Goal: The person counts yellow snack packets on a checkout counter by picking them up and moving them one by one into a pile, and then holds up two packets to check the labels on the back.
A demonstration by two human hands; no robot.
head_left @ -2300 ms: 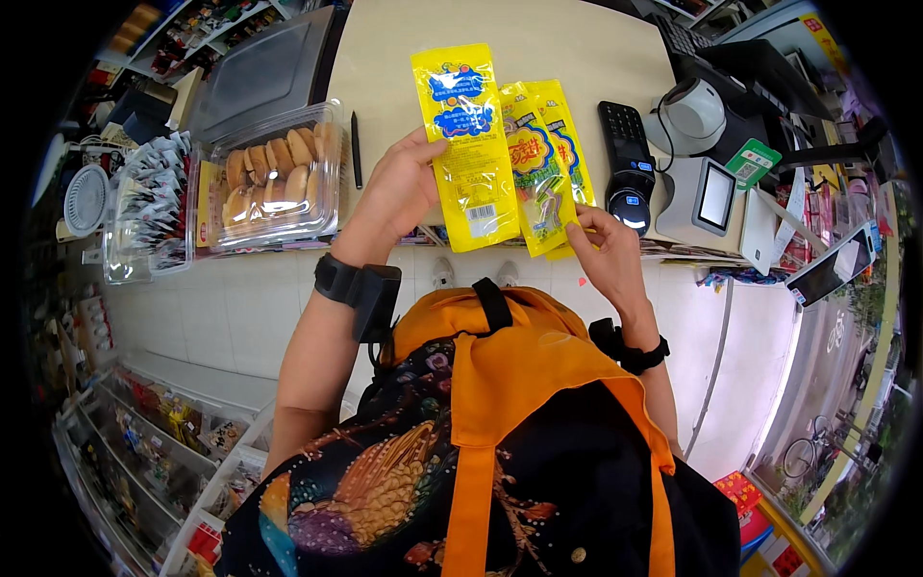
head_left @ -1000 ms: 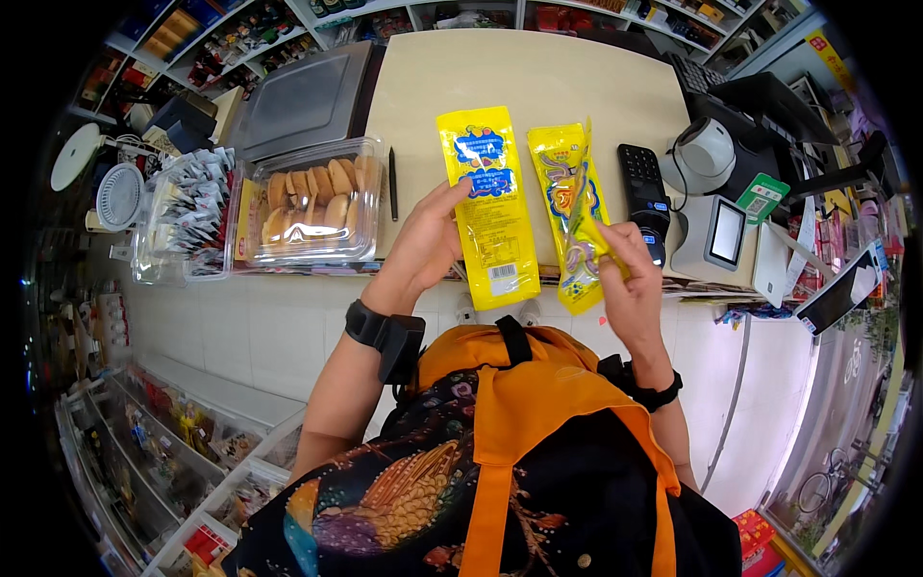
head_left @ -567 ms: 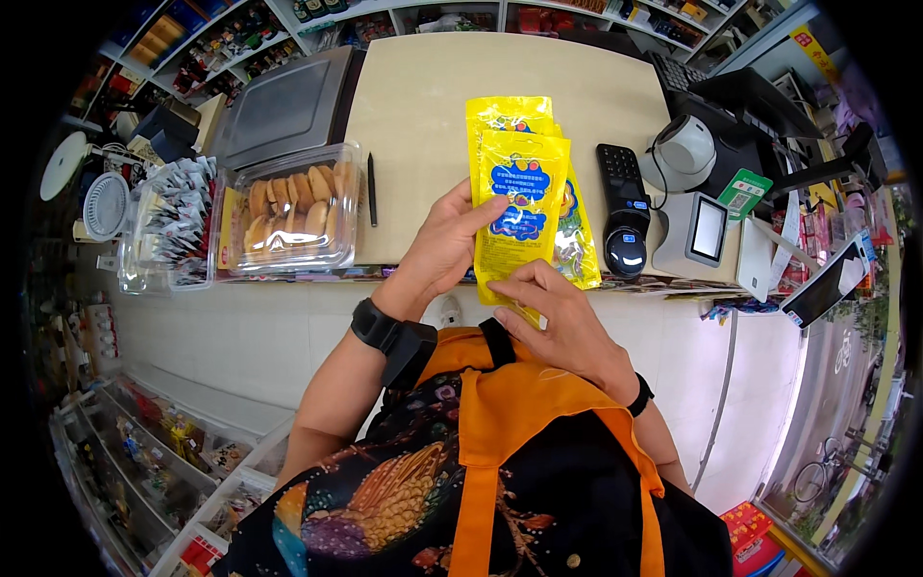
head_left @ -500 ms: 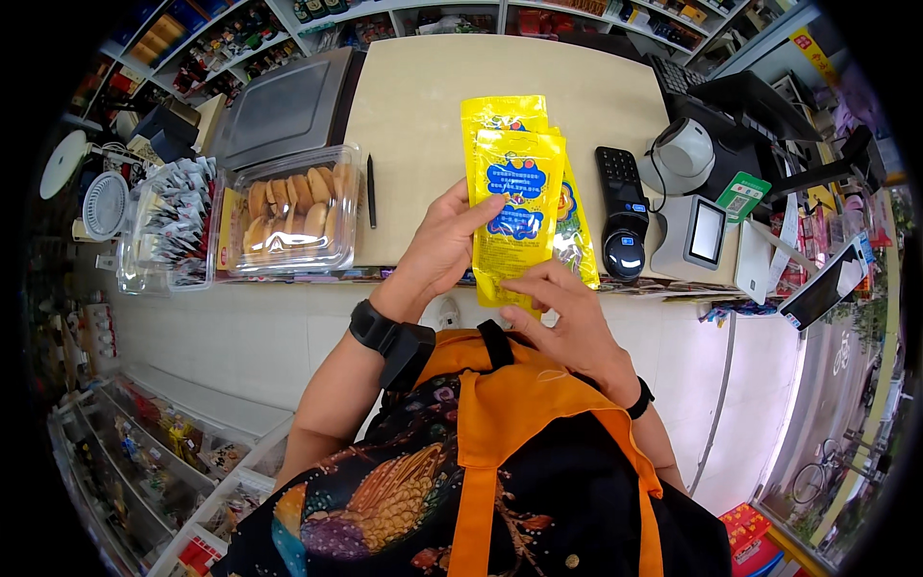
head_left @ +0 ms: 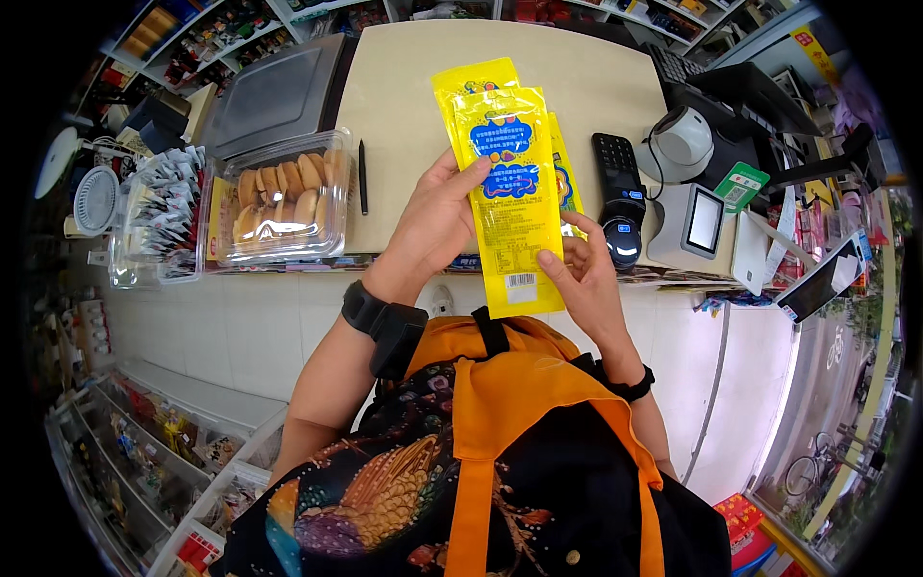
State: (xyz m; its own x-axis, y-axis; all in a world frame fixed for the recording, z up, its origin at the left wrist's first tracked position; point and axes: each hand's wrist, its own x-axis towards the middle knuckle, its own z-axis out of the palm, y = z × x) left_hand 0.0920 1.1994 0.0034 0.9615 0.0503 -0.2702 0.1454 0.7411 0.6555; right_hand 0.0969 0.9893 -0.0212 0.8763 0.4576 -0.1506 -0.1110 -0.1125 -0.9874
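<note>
My left hand [head_left: 431,223] is closed on a yellow snack packet [head_left: 511,216] with blue printed patches, its thumb lying across the front. Behind it, at the upper left, shows the top of another yellow packet [head_left: 444,81]. A further yellow packet [head_left: 565,178] sticks out on the right; whether it is held or lies on the counter, I cannot tell. My right hand [head_left: 594,293] pinches the lower right edge of the front packet, thumb in front and fingers partly hidden behind. The packets are tilted a little, over the counter's near edge.
On the counter [head_left: 404,87], a clear box of buns [head_left: 284,202], a tub of small sachets [head_left: 163,207] and a black pen [head_left: 362,178] stand left. To the right are a black card terminal [head_left: 617,173], a white payment device [head_left: 687,223] and a green code sign [head_left: 740,188].
The packets have moved up and tilted, with the front one's lower end now showing a barcode. My right hand has shifted from its bottom front to its lower right edge.
</note>
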